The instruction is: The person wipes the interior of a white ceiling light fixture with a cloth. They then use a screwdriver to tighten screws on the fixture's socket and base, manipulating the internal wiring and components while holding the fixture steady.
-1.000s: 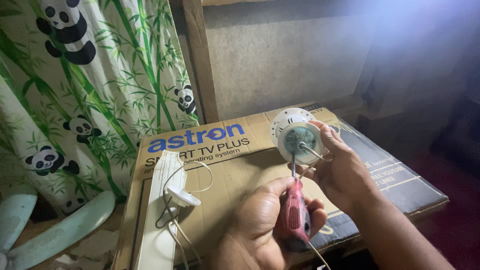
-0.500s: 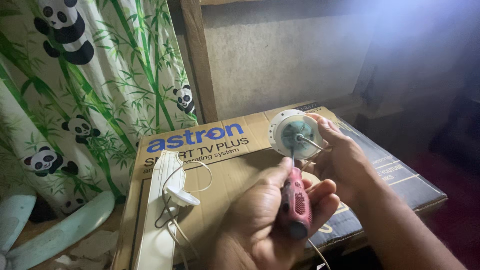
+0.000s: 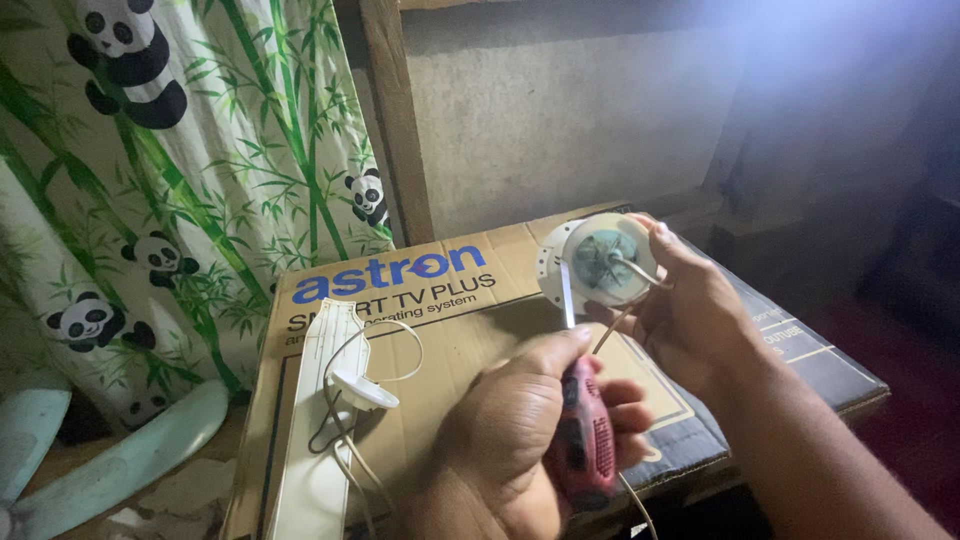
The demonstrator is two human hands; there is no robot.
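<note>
Dim room, bare grey wall (image 3: pixel 560 130) at the back, and a curtain (image 3: pixel 190 170) printed with pandas and bamboo hanging beside a big cardboard box (image 3: pixel 450 340) that serves as the work surface. Over the box's far edge, the right hand (image 3: pixel 690 310) holds up a round white motor housing (image 3: pixel 597 262), fingers wrapped around its rim, open face turned toward us with a thin wire looping out of it. Nearer to us than the housing, the left hand (image 3: pixel 520 430) grips a red-handled screwdriver (image 3: pixel 582 425), fingers curled tight around the handle, thumb along the top; the metal shaft points up and its tip sits at the housing's lower edge. On the box, left of the screwdriver, lies a long white panel (image 3: pixel 320 420) with a small white plug and cord (image 3: pixel 362 388) draped over it. Pale green fan blades (image 3: pixel 120 465) lie down beside the box, below the curtain.
</note>
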